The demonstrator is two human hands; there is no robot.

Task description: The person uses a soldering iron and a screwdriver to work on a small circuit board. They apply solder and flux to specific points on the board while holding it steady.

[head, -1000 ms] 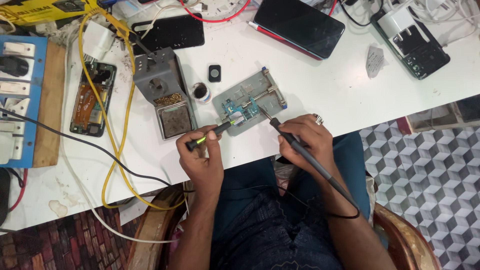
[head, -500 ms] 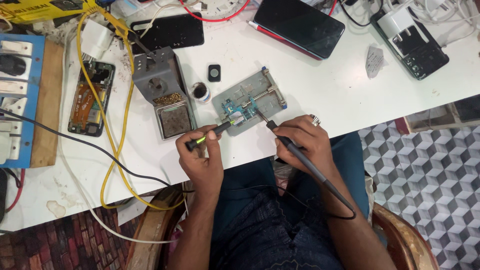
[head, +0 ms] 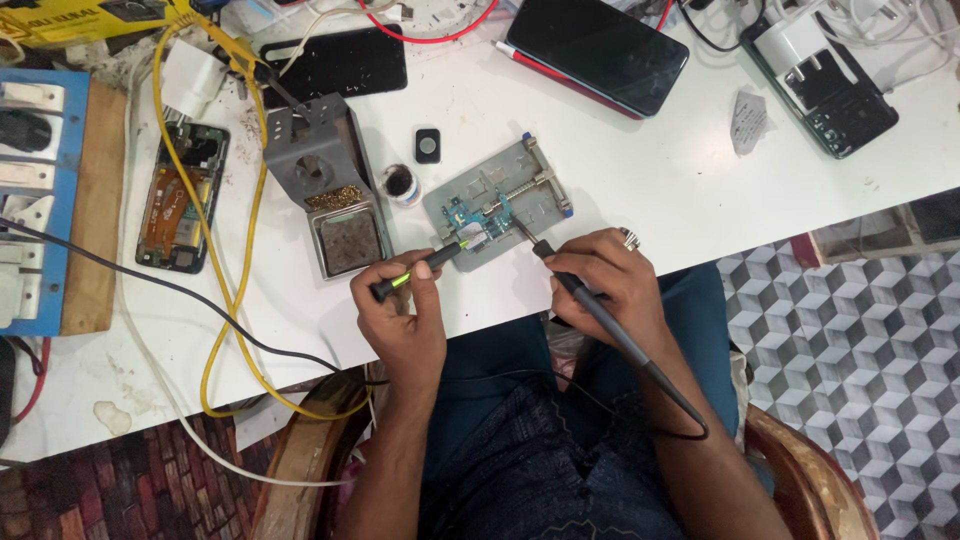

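Left hand (head: 402, 318) closed around black tweezers with a green grip (head: 418, 270), tips pointing up-right onto the small blue circuit board (head: 470, 222). Right hand (head: 606, 282) closed pen-style on a soldering iron (head: 600, 315), tip angled up-left to the board's right side; its cord trails down over the lap. Both tools converge on the board from opposite sides, long axes forming a shallow V. Board sits clamped in a grey metal holder (head: 520, 195) on the white table (head: 640, 160), just ahead of both hands, roughly equidistant, maybe slightly nearer the right. Left of the holder: small round flux tin (head: 401, 184), then the iron stand with brass wool and sponge tray (head: 330, 185). Farther out: an opened phone (head: 182, 195) and yellow cable (head: 215, 300) at left, a dark phone (head: 596, 48) at top.
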